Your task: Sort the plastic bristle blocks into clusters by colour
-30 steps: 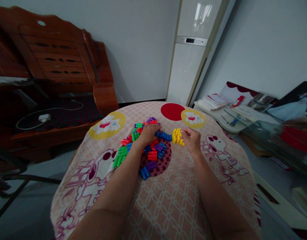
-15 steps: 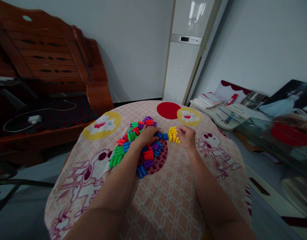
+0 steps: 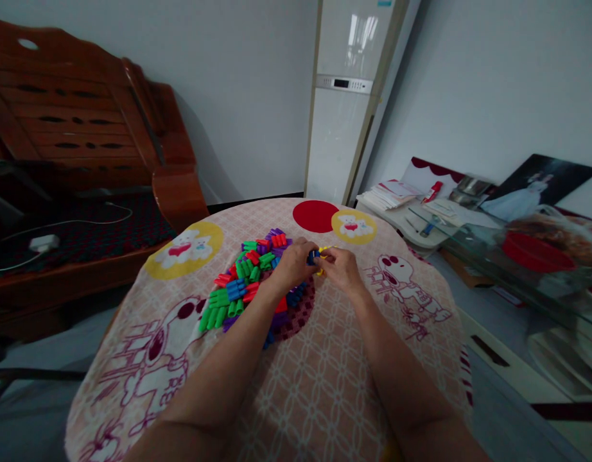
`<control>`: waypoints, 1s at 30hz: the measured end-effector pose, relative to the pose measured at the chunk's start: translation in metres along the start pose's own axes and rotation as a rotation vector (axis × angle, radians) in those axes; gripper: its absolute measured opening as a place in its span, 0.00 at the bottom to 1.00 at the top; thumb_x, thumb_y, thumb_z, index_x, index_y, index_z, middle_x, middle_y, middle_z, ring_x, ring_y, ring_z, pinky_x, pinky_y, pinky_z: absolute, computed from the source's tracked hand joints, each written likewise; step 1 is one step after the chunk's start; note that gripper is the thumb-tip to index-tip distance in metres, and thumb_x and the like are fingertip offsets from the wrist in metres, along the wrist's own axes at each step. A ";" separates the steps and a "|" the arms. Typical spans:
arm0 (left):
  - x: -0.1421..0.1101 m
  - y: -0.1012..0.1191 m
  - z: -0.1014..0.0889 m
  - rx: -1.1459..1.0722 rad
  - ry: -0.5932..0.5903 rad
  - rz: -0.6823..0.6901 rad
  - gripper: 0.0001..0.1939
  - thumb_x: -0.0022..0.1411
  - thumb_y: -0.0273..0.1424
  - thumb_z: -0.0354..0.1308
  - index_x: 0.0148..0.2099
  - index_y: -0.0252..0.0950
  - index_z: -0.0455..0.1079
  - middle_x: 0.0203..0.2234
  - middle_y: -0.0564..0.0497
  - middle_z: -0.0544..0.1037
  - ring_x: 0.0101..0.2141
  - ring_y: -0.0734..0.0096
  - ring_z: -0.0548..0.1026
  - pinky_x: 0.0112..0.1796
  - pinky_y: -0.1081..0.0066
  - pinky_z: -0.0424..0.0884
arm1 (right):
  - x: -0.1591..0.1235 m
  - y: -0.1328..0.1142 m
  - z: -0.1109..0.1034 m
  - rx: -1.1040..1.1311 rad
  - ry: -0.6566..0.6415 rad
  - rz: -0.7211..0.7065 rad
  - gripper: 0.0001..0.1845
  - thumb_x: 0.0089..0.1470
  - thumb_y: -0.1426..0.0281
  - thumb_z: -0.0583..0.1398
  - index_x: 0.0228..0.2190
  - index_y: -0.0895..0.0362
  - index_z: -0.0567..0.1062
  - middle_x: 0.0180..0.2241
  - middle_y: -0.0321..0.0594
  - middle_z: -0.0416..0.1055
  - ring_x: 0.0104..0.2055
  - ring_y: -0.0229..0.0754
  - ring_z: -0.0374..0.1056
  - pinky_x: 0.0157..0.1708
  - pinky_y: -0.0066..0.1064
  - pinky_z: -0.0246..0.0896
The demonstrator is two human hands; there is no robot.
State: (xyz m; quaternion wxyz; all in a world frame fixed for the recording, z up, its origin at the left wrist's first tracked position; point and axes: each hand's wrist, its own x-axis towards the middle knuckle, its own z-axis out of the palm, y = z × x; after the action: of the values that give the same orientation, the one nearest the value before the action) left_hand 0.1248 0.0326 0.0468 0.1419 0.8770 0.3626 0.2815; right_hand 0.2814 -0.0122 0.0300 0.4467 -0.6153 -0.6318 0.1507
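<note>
My left hand (image 3: pixel 295 262) is at the right side of a heap of plastic toy building blocks (image 3: pixel 235 289), fingers closed on a blue building block (image 3: pixel 312 257). From the right, my right hand (image 3: pixel 341 266) meets it, thumb and fingertips pinched together at the blue block's right end. Whatever the right fingertips hold is hidden. Yellow building blocks (image 3: pixel 321 272) show partly around the right fingertips, mostly covered by the hand. The heap's blocks are green, red, blue and purple, each with tube-like prongs; my left forearm covers part of it.
A patterned cloth (image 3: pixel 320 385) covers the round table. A wooden bench (image 3: pixel 79 128) stands at the left with a white charger (image 3: pixel 44 243) on it. Behind is a tall white cabinet-like unit (image 3: pixel 339 135). A glass shelf (image 3: pixel 474 250) with papers and a red bowl (image 3: pixel 537 251) is at the right.
My left hand has moved right and closed on a blue block. My right hand has moved left to meet it, now covering most of the yellow blocks. The view has shifted slightly.
</note>
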 end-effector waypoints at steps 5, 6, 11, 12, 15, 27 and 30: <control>0.000 0.016 0.018 -0.156 0.061 0.100 0.20 0.51 0.22 0.62 0.49 0.33 0.73 0.41 0.44 0.75 0.41 0.63 0.75 0.43 0.65 0.74 | 0.003 -0.001 -0.009 -0.084 -0.022 0.022 0.07 0.47 0.67 0.63 0.27 0.57 0.80 0.26 0.40 0.78 0.29 0.41 0.72 0.28 0.27 0.61; 0.001 0.015 0.019 -0.204 0.064 0.126 0.23 0.51 0.21 0.61 0.51 0.34 0.72 0.43 0.44 0.75 0.42 0.64 0.75 0.43 0.66 0.75 | 0.005 0.002 -0.013 -0.068 -0.022 0.027 0.07 0.47 0.67 0.63 0.27 0.57 0.80 0.26 0.40 0.78 0.29 0.41 0.72 0.29 0.27 0.61; 0.002 -0.010 0.002 -0.270 0.115 0.039 0.27 0.52 0.20 0.58 0.56 0.34 0.70 0.49 0.43 0.75 0.41 0.67 0.77 0.39 0.69 0.77 | 0.014 0.044 -0.041 -0.094 0.193 0.078 0.10 0.47 0.64 0.63 0.30 0.57 0.80 0.28 0.37 0.79 0.31 0.41 0.73 0.33 0.29 0.64; 0.002 -0.018 -0.004 -0.227 0.122 -0.020 0.26 0.52 0.21 0.58 0.55 0.33 0.71 0.48 0.42 0.76 0.40 0.67 0.78 0.39 0.68 0.77 | 0.014 0.056 -0.046 -0.116 0.244 0.105 0.10 0.47 0.64 0.63 0.30 0.57 0.81 0.28 0.38 0.79 0.31 0.41 0.72 0.34 0.29 0.65; -0.001 -0.038 -0.021 -0.074 0.113 -0.192 0.20 0.53 0.23 0.59 0.50 0.32 0.75 0.42 0.43 0.80 0.38 0.63 0.79 0.42 0.65 0.76 | 0.013 0.091 -0.059 -0.163 0.353 0.218 0.13 0.44 0.65 0.62 0.32 0.58 0.81 0.29 0.41 0.79 0.31 0.43 0.73 0.34 0.30 0.65; -0.005 -0.048 -0.017 0.149 -0.076 -0.236 0.18 0.57 0.24 0.56 0.49 0.35 0.79 0.42 0.44 0.83 0.43 0.59 0.79 0.48 0.66 0.72 | 0.008 0.126 -0.068 -0.327 0.345 0.243 0.11 0.43 0.67 0.60 0.28 0.57 0.81 0.28 0.44 0.80 0.33 0.47 0.74 0.39 0.36 0.67; -0.011 -0.063 -0.030 0.240 -0.048 -0.303 0.19 0.59 0.24 0.53 0.50 0.35 0.78 0.46 0.43 0.81 0.47 0.58 0.78 0.51 0.65 0.69 | 0.007 0.125 -0.068 -0.303 0.350 0.259 0.15 0.42 0.70 0.60 0.33 0.58 0.81 0.32 0.45 0.80 0.35 0.47 0.75 0.40 0.36 0.68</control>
State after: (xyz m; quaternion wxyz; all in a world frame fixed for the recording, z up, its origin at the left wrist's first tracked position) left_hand 0.0661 0.0699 0.0379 0.0857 0.8294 0.5180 0.1907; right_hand 0.4138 -0.0050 -0.0225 0.4288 -0.7678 -0.4761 0.0015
